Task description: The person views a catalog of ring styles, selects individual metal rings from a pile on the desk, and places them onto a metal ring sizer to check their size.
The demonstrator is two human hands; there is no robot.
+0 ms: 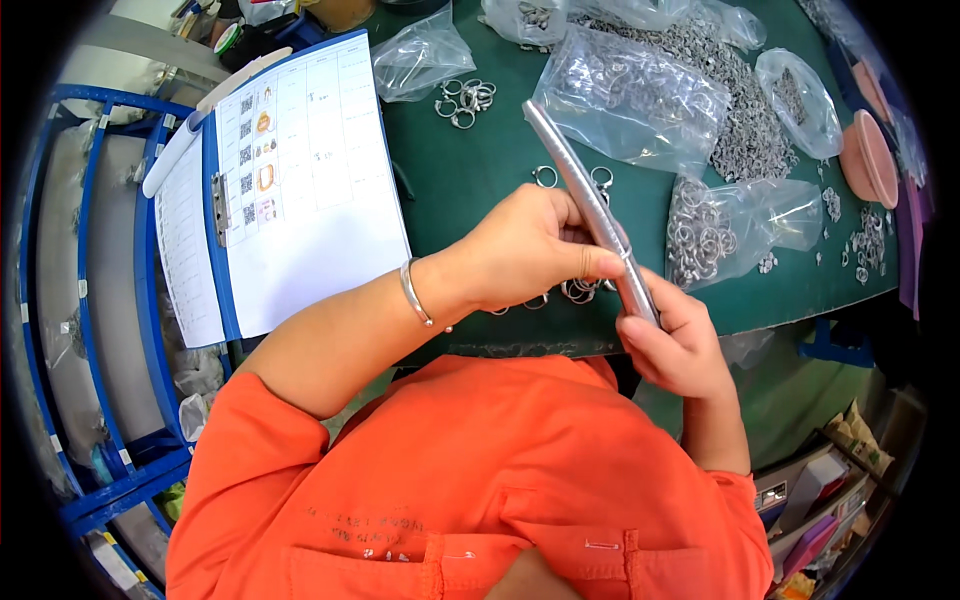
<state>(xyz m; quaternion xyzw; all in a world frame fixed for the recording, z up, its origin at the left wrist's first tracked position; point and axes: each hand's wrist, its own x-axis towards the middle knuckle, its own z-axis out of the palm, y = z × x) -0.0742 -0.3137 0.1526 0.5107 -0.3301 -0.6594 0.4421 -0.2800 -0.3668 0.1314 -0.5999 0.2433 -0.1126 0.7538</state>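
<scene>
A long tapered metal ring mandrel (583, 185) slants across the space between my hands. My right hand (680, 345) is closed round its lower end, with the thumb along the rod. My left hand (530, 245) pinches a thin silver ring (627, 254) that appears to sit round the mandrel; the fingertips hide part of it. Below, on the green table (450, 190), several silver rings (580, 290) lie partly hidden behind my left hand. Two more rings lie just beyond the mandrel, one of them a single ring (545, 176).
A blue clipboard with printed sheets (320, 180) lies at the left. A ring pile (465, 100) sits beside an empty-looking plastic bag (425, 55). Bags of small metal parts (640, 95), a ring bag (700, 235), loose parts (750, 120) and a pink bowl (868, 160) stand right. Blue shelving (90, 300) is far left.
</scene>
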